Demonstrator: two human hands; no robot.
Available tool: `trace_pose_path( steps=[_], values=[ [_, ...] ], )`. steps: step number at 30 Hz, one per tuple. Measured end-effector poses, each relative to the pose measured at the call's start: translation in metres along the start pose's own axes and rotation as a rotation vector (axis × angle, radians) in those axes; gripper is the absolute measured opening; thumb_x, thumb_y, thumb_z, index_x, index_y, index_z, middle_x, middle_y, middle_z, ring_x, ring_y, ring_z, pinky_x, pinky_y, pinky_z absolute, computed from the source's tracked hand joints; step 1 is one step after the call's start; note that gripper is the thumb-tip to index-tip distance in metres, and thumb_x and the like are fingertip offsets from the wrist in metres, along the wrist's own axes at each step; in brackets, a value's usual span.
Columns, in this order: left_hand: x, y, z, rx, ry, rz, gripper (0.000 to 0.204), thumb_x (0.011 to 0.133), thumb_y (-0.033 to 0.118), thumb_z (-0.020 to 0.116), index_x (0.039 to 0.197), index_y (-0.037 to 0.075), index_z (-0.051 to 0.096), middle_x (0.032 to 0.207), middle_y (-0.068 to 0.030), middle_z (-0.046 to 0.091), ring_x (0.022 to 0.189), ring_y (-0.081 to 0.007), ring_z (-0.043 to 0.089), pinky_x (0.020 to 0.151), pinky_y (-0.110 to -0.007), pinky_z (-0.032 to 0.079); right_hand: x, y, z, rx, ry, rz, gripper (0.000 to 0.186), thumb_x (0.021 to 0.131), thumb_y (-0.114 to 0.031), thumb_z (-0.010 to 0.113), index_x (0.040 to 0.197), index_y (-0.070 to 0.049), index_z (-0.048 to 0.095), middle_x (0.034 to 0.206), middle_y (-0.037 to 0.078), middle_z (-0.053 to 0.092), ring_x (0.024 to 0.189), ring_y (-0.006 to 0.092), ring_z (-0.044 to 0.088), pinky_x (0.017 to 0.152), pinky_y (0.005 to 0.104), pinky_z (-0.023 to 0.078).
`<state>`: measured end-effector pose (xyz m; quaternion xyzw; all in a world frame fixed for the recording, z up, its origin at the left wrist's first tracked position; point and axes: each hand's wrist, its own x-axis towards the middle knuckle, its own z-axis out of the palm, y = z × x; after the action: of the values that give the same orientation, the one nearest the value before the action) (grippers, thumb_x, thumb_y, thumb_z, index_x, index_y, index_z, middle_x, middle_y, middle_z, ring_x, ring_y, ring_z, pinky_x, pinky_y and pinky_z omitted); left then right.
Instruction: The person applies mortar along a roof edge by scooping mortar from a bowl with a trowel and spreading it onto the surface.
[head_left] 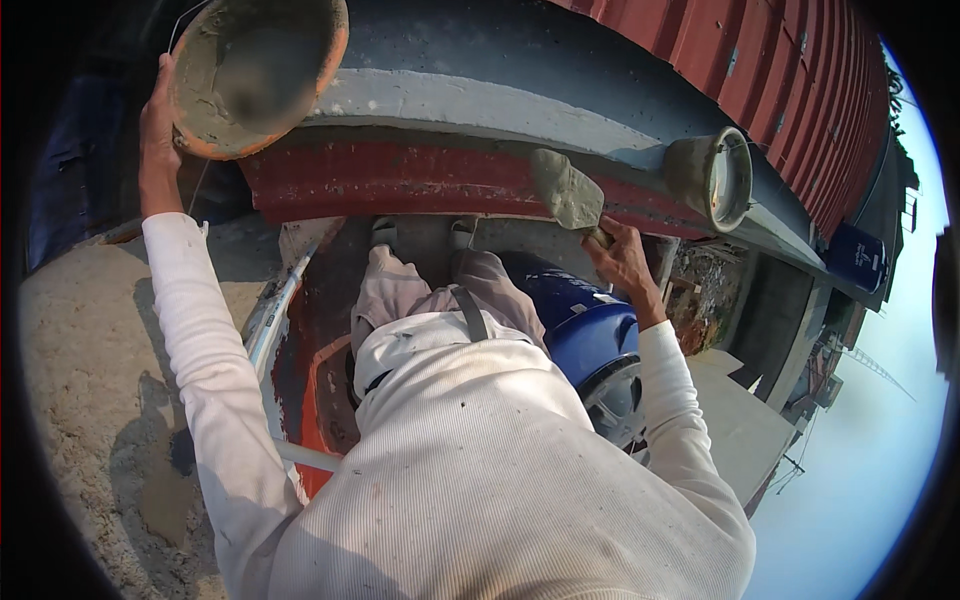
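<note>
My left hand (160, 130) grips a round bucket (250, 75) with orange outside and a mortar-coated inside, raised at upper left and tilted toward the camera. My right hand (620, 260) is closed on the handle of a trowel (565, 190), its blade caked with grey mortar, held just in front of the red metal strip (400, 180). A mortar-smeared cylindrical container (705, 180) sits on the grey ledge (480, 110) to the right of the trowel.
A blue barrel (570, 310) stands by my legs, with a pale pipe (290, 280) on the other side. Sandy ground (100, 350) lies at left. Red corrugated sheeting (750, 80) rises beyond the ledge; another blue barrel (855, 255) and open sky are at right.
</note>
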<state>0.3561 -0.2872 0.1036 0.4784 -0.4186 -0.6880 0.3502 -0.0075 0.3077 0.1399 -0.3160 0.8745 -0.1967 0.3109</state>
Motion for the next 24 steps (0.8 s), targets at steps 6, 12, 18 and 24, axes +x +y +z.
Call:
trace_pose_path(
  steps=[6,12,18,24],
  values=[
    [-0.083,-0.004,0.011,-0.011,0.281,0.093,0.085,0.105,0.065,0.056,0.155,-0.003,0.049,0.152,-0.0144,0.059,0.137,-0.0252,0.058,0.12,-0.041,0.037,0.065,0.064,0.012,-0.323,-0.18,-0.108,0.034,0.087,-0.021,0.07,0.112,0.002,0.074,0.075,0.019,0.069,0.067,0.0221,0.063,0.068,0.0444,0.052],
    [-0.202,-0.097,0.035,-0.179,0.458,0.084,0.072,0.109,0.056,0.053,0.15,-0.002,0.053,0.143,-0.0145,0.067,0.134,-0.0223,0.062,0.115,-0.036,0.039,0.135,0.043,0.02,-0.065,-0.447,-0.104,0.028,0.09,-0.024,0.071,0.097,0.004,0.075,0.062,0.01,0.062,0.056,0.0176,0.059,0.054,0.0419,0.049],
    [-0.284,-0.195,0.053,0.003,0.351,-0.21,0.064,0.107,0.052,0.058,0.15,0.004,0.058,0.145,-0.0111,0.067,0.135,-0.0204,0.061,0.117,-0.035,0.037,0.149,0.01,0.003,-0.142,-0.545,-0.077,0.026,0.096,-0.024,0.071,0.091,0.001,0.072,0.059,0.004,0.057,0.051,0.0134,0.055,0.048,0.0353,0.043],
    [-0.319,-0.267,0.058,-0.033,0.385,-0.377,0.066,0.103,0.05,0.065,0.15,0.004,0.059,0.14,-0.0122,0.071,0.129,-0.0221,0.066,0.115,-0.039,0.04,0.131,0.046,-0.016,-0.035,-0.414,-0.314,0.031,0.099,-0.03,0.07,0.086,-0.001,0.07,0.063,0.003,0.059,0.054,0.012,0.055,0.05,0.0339,0.044]
  ],
)
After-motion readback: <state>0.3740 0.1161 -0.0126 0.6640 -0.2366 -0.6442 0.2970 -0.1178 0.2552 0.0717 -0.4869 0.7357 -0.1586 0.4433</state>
